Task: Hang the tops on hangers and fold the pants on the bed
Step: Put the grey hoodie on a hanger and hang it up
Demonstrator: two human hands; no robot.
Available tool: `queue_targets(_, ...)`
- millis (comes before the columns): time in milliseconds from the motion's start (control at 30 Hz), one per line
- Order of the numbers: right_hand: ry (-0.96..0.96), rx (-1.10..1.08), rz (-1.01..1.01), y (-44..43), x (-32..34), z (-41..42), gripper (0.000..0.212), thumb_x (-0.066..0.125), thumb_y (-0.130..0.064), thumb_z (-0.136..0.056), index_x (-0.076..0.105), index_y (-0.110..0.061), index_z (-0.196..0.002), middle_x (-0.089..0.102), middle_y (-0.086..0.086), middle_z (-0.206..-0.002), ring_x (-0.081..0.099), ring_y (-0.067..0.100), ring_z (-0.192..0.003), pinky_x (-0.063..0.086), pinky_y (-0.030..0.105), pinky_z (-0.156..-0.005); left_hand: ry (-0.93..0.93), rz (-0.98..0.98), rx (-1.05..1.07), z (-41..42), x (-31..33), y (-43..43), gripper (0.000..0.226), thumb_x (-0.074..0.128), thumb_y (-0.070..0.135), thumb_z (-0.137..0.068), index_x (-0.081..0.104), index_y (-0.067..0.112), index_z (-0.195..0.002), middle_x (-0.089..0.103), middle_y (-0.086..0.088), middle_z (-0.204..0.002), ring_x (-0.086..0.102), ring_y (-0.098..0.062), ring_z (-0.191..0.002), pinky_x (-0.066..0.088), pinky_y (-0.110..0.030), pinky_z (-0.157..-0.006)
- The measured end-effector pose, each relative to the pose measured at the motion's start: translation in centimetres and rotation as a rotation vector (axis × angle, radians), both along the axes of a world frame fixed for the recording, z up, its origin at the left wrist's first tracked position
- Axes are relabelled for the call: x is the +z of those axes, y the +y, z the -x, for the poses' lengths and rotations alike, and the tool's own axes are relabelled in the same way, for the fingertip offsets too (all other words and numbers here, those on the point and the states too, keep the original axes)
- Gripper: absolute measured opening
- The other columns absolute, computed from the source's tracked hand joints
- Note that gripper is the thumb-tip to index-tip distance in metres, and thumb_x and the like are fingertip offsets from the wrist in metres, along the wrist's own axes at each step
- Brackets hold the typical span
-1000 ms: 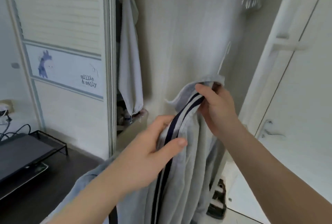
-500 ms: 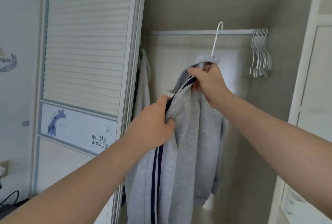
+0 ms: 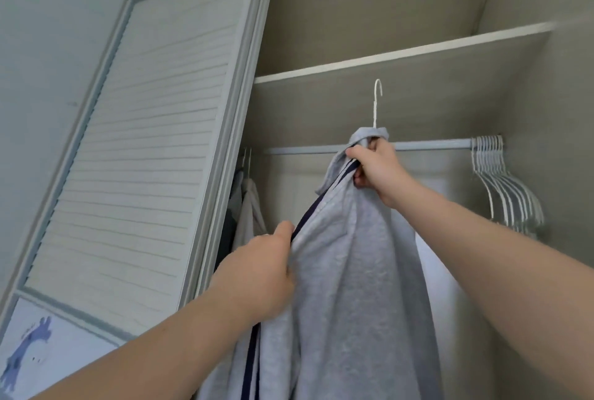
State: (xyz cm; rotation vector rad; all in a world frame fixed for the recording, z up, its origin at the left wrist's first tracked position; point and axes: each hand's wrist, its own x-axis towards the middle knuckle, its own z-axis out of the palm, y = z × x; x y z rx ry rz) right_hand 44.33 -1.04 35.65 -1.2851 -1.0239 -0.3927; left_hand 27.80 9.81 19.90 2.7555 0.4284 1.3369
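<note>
Fingers (image 3: 355, 153) gripping grey top (image 3: 353, 271), right hand (image 3: 376, 171) at collar, left hand (image 3: 260, 268) lower

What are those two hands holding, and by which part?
The right hand grips the grey top at its collar, just below the hook of the white hanger. The left hand pinches the top's dark-striped front edge lower down.
</note>
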Motion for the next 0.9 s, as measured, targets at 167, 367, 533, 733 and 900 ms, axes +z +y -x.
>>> queue_targets(167, 0.015, 0.006, -0.050, 1.5, 2.1, -7.2, 0.020, 0.060, -0.009, -0.092, 0.045, -0.017, -0.082, 0.049, 0.003, -0.063, 0.045, 0.011, -0.045, 0.040, 0.021, -0.038, 0.004, -0.087, 0.054, -5.8, 2.0, 1.2, 0.021, 0.044, 0.020, -0.092, 0.034, 0.028, -0.108, 0.050, 0.003, -0.086, 0.058, -0.025, -0.076, 0.048, -0.038, -0.064)
queue_targets(367, 0.079, 0.000, -0.017, 2.8, 2.6, -14.5, 0.025, 0.061, -0.011, -0.091, 0.046, -0.018, -0.072, 0.047, 0.004, -0.059, 0.043, 0.010, -0.041, 0.041, 0.018, -0.037, 0.018, -0.137, 0.061, -11.9, 2.4, 1.7, 0.022, 0.044, 0.017, -0.091, 0.032, 0.027, -0.107, 0.047, 0.003, -0.086, 0.058, -0.030, -0.081, 0.040, -0.037, -0.061)
queue_targets(533, 0.128, -0.003, -0.011, 4.0, 2.5, -19.0, 0.027, 0.063, -0.013, -0.092, 0.047, -0.018, -0.070, 0.047, 0.004, -0.059, 0.043, 0.012, -0.045, 0.040, 0.016, -0.036, 0.043, -0.162, 0.098, -15.0, 2.6, 2.5, 0.033, 0.042, 0.014, -0.092, 0.034, 0.027, -0.121, 0.051, 0.001, -0.095, 0.059, -0.030, -0.088, 0.040, -0.036, -0.064)
queue_targets(733, 0.197, -0.011, 0.039, 5.4, 1.1, -22.1, 0.018, 0.063, -0.018, -0.090, 0.054, -0.014, -0.076, 0.047, 0.006, -0.056, 0.043, 0.009, -0.035, 0.041, 0.018, -0.037, 0.093, -0.175, 0.161, -17.1, 2.5, 3.7, 0.036, 0.042, 0.011, -0.091, 0.034, 0.026, -0.123, 0.049, 0.002, -0.094, 0.058, -0.031, -0.086, 0.039, -0.035, -0.065)
queue_targets(900, 0.231, -0.051, 0.061, 6.0, 1.6, -20.9, 0.018, 0.070, -0.029, -0.082, 0.062, -0.016, -0.092, 0.052, 0.004, -0.062, 0.047, 0.012, -0.040, 0.045, 0.019, -0.040, 0.123, -0.175, 0.166, -17.8, 3.1, 4.2, 0.030, 0.044, 0.011, -0.088, 0.036, 0.024, -0.114, 0.049, 0.000, -0.089, 0.059, -0.031, -0.085, 0.044, -0.036, -0.065)
